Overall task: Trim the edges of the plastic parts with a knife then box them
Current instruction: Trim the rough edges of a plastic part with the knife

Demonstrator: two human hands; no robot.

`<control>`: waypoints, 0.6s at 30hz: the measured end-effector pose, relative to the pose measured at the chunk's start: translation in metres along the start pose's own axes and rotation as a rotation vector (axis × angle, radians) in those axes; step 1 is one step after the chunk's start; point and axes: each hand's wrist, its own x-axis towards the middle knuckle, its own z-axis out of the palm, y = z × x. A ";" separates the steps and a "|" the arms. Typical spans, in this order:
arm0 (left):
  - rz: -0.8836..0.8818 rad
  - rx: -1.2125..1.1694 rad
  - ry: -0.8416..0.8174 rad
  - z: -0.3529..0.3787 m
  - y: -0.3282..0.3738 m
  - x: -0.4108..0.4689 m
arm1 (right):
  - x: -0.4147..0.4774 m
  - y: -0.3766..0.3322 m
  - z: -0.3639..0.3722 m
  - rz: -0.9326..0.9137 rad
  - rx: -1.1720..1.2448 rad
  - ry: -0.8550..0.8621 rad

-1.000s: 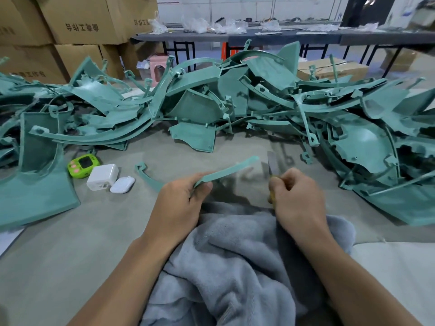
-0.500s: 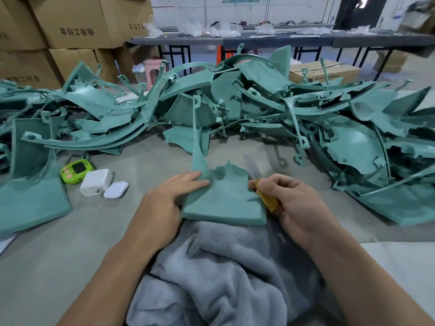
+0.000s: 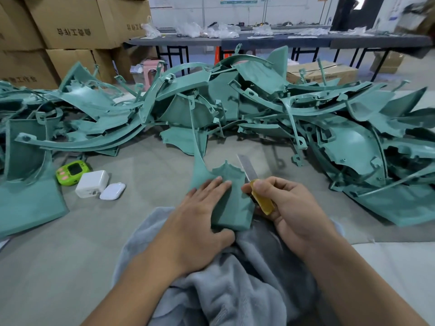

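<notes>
the plastic part (image 3: pixel 231 203) you are working on lies on the grey towel (image 3: pixel 235 290) in front of you, at the near edge of the bench (image 3: pixel 58 243), with its thin curved arm pointing away towards the pile (image 3: pixel 235 102). your left hand (image 3: pixel 200 222) is spread on top of it, fingers (image 3: pixel 211 187) straight and flat, pressing it down, with the thumb at its near edge. your right hand (image 3: pixel 289 208) has its fingers curled tight round the yellow handle of the knife (image 3: pixel 254 182), and the bare blade stands along the part's right edge, touching it or just beside it; which one i cannot tell

as i judge it, you are in the middle of trimming this one piece and only near the start of the whole job. the pile of green parts runs right across the bench behind it, and from here i cannot tell trimmed ones from untrimmed. no open box with finished parts in it shows within your reach, so the boxing looks not yet begun. the cardboard boxes (image 3: pixel 70 20) stacked at the back left are closed, as far as i can see

to the left of the part, well apart from it, sit a green timer (image 3: pixel 73 171), a white charger (image 3: pixel 93 183) and a white earbud case (image 3: pixel 113 191)
</notes>
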 end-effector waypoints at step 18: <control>-0.168 -1.144 1.129 -0.036 0.003 -0.009 | 0.001 -0.010 -0.017 -0.176 -0.024 0.245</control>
